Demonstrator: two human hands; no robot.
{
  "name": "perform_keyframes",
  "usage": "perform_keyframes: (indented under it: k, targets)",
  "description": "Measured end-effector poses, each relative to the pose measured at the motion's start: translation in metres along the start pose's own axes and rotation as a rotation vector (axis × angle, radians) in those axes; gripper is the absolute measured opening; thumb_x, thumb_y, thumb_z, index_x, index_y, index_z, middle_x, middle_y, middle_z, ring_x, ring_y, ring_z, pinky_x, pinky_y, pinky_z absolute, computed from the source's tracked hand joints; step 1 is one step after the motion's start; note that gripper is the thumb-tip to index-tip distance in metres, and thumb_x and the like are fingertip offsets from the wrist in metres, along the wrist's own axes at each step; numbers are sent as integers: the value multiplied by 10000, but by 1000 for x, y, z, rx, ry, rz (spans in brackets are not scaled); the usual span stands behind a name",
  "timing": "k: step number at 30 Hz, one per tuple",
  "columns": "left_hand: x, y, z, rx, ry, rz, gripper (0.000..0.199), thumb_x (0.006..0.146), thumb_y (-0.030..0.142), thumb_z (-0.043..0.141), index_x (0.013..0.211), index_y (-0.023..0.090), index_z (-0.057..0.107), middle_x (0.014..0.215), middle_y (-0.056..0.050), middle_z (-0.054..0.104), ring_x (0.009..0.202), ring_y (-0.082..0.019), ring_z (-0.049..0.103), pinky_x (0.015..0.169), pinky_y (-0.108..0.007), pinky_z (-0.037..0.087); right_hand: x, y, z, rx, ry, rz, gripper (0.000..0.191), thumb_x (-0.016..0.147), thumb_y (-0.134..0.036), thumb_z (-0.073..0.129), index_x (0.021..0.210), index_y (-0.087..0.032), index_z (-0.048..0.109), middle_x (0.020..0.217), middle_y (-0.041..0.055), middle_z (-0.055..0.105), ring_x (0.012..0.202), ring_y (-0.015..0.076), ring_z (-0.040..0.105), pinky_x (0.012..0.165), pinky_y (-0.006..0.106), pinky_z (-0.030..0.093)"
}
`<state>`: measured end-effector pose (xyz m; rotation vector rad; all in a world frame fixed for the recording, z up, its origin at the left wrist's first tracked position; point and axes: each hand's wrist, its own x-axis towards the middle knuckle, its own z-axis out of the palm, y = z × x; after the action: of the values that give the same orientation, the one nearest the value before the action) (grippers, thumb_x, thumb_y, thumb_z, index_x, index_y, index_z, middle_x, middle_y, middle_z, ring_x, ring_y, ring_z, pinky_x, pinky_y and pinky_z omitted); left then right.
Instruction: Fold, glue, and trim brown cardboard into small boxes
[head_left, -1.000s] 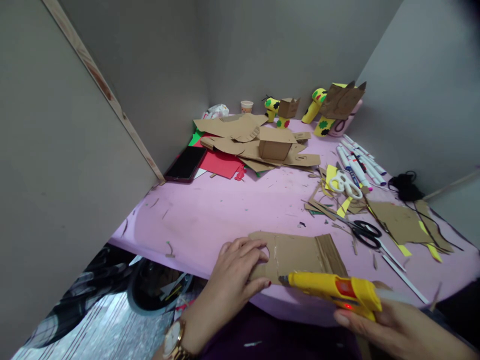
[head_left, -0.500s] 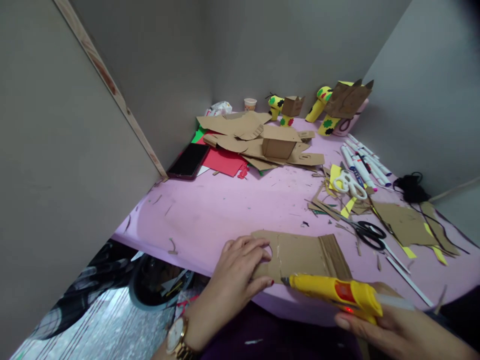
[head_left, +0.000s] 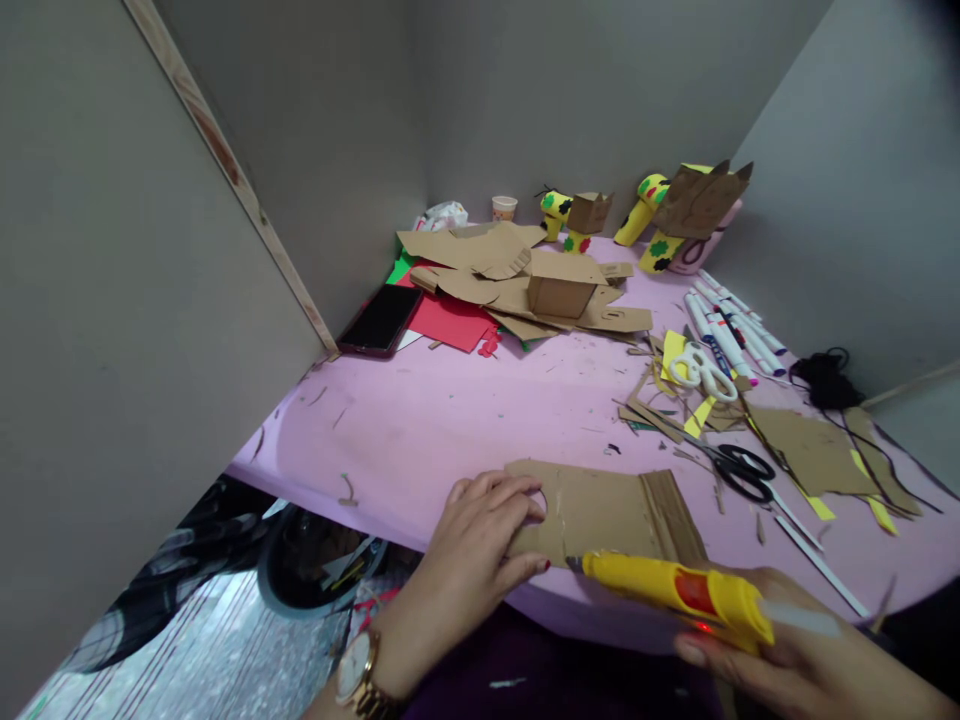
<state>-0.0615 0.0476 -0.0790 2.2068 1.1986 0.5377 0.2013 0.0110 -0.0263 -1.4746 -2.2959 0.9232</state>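
Observation:
A flat piece of brown cardboard [head_left: 607, 505] lies at the table's near edge, with a corrugated strip on its right side and a line of glue across its left part. My left hand [head_left: 491, 530] rests on the cardboard's left end, fingers laid over it and thumb apart near the front edge. In my right hand [head_left: 780, 640] is a yellow hot glue gun [head_left: 667, 590], its red light lit and a clear glue stick in its back. The nozzle points left and sits at the near end of the glue line.
Black-handled scissors [head_left: 741, 472], white scissors [head_left: 703, 372], markers [head_left: 739, 330] and cardboard scraps lie on the right. Cardboard pieces [head_left: 480, 250], red paper [head_left: 450, 322] and a phone [head_left: 381, 320] are farther back. Yellow spotted figures [head_left: 660, 225] stand by the wall. A bin [head_left: 300, 600] is below left.
The view has shifted very slightly. My left hand, the cardboard and the glue gun keep nearly the same places relative to one another.

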Motion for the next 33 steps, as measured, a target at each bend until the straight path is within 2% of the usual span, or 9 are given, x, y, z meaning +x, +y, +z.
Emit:
perform_keyframes:
  k: [14,19,24,28,33]
  targets:
    - [-1,0,0,1,-2,3,314,794,266,748,1045,245,560,1346,-40,588,1229,-286,473,1006,-470,354,-1,1,-1,27,-27,21,158,829,-378,613,794,-289,739,688,-27,761,559,186,702,529,223,576]
    - [-2,0,0,3,-6,-3,307,793,271,751,1034,241,563,1346,-35,589,1225,-283,475,1000,-464,357,-2,1,0,37,-29,36,191,813,-418,626,736,-284,738,611,-32,733,490,172,666,472,207,551]
    - [0,0,-1,2,-7,-3,318,781,269,763,1029,237,567,1337,-35,596,1219,-278,482,999,-459,356,-3,1,4,30,79,105,261,793,-501,638,730,-277,756,613,-22,739,514,167,675,501,184,556]
    - [0,0,-1,6,-3,-5,321,778,283,765,1028,242,568,1334,-32,598,1219,-281,482,994,-459,359,-2,3,3,3,-6,38,289,839,-472,592,719,-258,745,589,-18,731,491,161,673,467,163,542]
    - [0,0,-1,0,2,-2,323,777,281,766,1027,247,565,1338,-29,597,1220,-282,480,991,-457,362,-6,7,1,-3,-5,6,209,832,-425,630,827,-260,758,688,-24,766,565,153,712,535,135,556]
